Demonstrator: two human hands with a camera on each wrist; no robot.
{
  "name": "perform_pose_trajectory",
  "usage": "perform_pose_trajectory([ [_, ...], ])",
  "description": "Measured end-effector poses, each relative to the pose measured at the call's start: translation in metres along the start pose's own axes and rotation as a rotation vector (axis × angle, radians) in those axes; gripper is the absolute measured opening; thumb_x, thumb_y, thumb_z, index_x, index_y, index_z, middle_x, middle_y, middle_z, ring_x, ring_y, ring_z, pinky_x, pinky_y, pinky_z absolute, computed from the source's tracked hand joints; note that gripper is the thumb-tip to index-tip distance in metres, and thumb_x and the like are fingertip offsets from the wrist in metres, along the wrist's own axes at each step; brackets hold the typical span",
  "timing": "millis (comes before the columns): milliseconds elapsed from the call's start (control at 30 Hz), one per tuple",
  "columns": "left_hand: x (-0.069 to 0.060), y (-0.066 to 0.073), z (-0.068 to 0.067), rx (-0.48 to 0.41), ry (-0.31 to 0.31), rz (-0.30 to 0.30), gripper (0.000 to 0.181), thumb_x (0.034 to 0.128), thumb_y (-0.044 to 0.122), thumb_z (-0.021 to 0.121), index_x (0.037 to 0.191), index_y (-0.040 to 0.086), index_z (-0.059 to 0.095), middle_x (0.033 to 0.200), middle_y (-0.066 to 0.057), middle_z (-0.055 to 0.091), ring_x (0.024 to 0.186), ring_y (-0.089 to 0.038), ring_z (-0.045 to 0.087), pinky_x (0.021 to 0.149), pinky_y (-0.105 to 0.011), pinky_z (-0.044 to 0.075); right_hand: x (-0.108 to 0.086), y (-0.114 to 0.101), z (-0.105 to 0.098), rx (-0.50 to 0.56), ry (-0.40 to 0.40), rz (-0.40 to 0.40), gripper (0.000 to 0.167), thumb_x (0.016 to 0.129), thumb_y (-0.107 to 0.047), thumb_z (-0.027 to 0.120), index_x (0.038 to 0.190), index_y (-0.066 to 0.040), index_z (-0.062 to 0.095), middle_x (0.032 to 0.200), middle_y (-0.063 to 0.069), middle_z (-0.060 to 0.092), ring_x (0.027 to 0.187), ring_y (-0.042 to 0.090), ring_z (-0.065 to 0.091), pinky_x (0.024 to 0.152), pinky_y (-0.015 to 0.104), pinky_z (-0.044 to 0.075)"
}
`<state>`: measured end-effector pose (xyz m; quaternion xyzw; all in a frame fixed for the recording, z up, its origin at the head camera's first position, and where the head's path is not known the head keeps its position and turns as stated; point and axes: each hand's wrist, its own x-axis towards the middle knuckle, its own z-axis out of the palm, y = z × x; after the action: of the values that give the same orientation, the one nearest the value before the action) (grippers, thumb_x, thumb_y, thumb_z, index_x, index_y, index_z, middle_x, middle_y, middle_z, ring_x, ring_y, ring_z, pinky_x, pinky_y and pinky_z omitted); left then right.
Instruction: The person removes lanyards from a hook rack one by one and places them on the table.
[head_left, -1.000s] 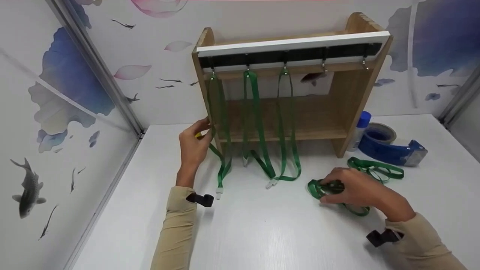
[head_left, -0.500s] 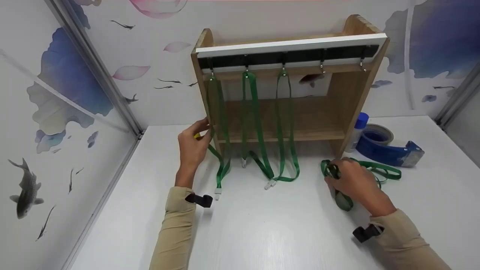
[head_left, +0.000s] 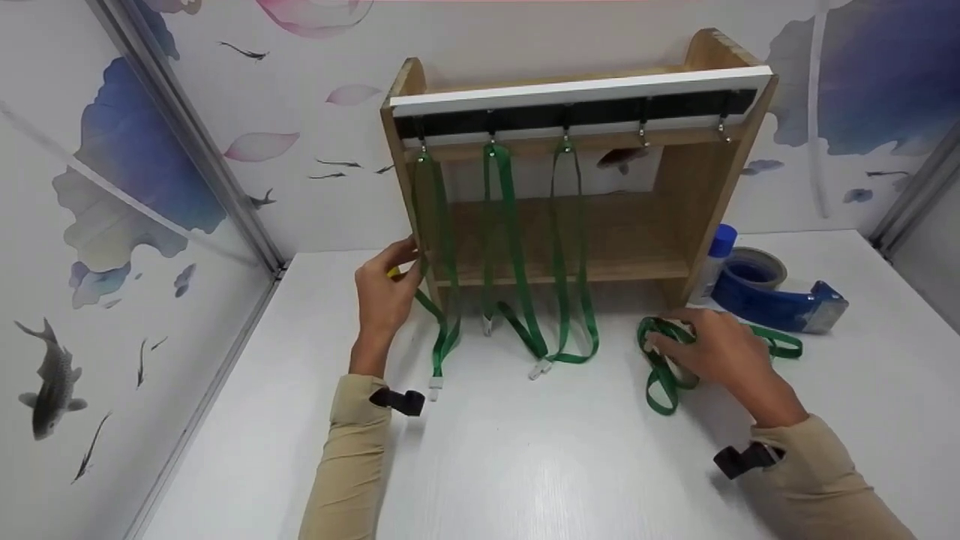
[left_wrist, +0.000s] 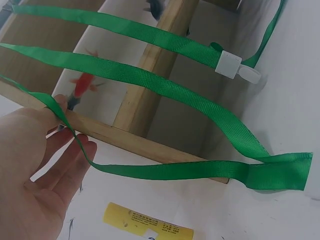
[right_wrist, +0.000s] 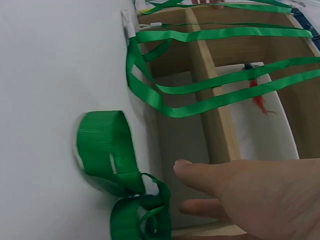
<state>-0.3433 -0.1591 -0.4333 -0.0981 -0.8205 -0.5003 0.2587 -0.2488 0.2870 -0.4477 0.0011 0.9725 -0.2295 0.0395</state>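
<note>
My left hand point(head_left: 384, 296) grips the left side panel of a small wooden shelf point(head_left: 622, 225), thumb and fingers about its edge. A hanging green lanyard point(left_wrist: 140, 172) runs across that hand in the left wrist view. Three green lanyards hang from the shelf's left hooks, among them the middle lanyard point(head_left: 511, 232) and the right lanyard point(head_left: 559, 247), with white clips at their lower ends. My right hand point(head_left: 724, 349) hovers by a coiled green lanyard point(right_wrist: 107, 145) on the table, its fingers apart from the coil in the right wrist view. Another lanyard point(head_left: 784, 343) lies partly hidden behind that hand.
The black hook strip point(head_left: 607, 114) has two bare hooks at its right. A blue tape dispenser point(head_left: 780, 304), a roll of tape point(head_left: 757, 266) and a blue-capped bottle point(head_left: 720, 251) stand right of the shelf. A yellow printed tube point(left_wrist: 147, 222) is beside its left panel.
My right hand carried the coiled lanyard to the right and back, towards the other one, then loosened its fingers from it. The left hand stays on the shelf panel.
</note>
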Motion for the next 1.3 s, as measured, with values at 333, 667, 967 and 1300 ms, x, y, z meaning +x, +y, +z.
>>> perform_pose_trajectory([
  [333, 0.0, -0.004, -0.003, 0.015, 0.017, 0.014, 0.033, 0.1028, 0.017, 0.076, 0.136, 0.015, 0.076, 0.132, -0.005, 0.079, 0.119, -0.024, 0.077, 0.102, -0.048, 0.064, 0.001, -0.059, 0.007, 0.273, 0.298, -0.234, 0.037, 0.105, -0.023, 0.073, 0.137, -0.006, 0.073, 0.131, 0.021, 0.077, 0.113, 0.041, 0.078, 0.091, 0.057, 0.066],
  [667, -0.001, -0.006, 0.0, 0.009, 0.018, 0.03, 0.033, 0.1032, 0.017, 0.075, 0.136, 0.016, 0.076, 0.132, -0.004, 0.079, 0.119, -0.024, 0.077, 0.104, -0.046, 0.064, 0.026, -0.125, 0.028, 0.489, 0.614, -0.304, 0.054, 0.101, -0.028, 0.079, 0.148, -0.005, 0.065, 0.129, 0.022, 0.077, 0.1, 0.037, 0.08, 0.091, 0.053, 0.067],
  [967, 0.001, -0.007, 0.0, 0.0, 0.016, 0.026, 0.033, 0.1033, 0.017, 0.075, 0.137, 0.017, 0.076, 0.132, -0.003, 0.079, 0.12, -0.023, 0.076, 0.104, -0.047, 0.064, 0.042, -0.158, 0.04, 0.452, 0.705, -0.263, 0.054, 0.099, -0.042, 0.08, 0.139, -0.007, 0.073, 0.092, 0.019, 0.078, 0.069, 0.036, 0.07, 0.072, 0.046, 0.064],
  [1300, 0.002, -0.004, 0.001, 0.003, 0.02, 0.029, 0.033, 0.1022, 0.015, 0.076, 0.135, 0.015, 0.077, 0.13, -0.004, 0.08, 0.118, -0.023, 0.077, 0.101, -0.047, 0.065, 0.051, -0.157, 0.045, 0.477, 0.83, -0.304, 0.026, 0.104, -0.027, 0.075, 0.117, -0.007, 0.084, 0.103, 0.013, 0.084, 0.081, 0.027, 0.08, 0.07, 0.043, 0.066],
])
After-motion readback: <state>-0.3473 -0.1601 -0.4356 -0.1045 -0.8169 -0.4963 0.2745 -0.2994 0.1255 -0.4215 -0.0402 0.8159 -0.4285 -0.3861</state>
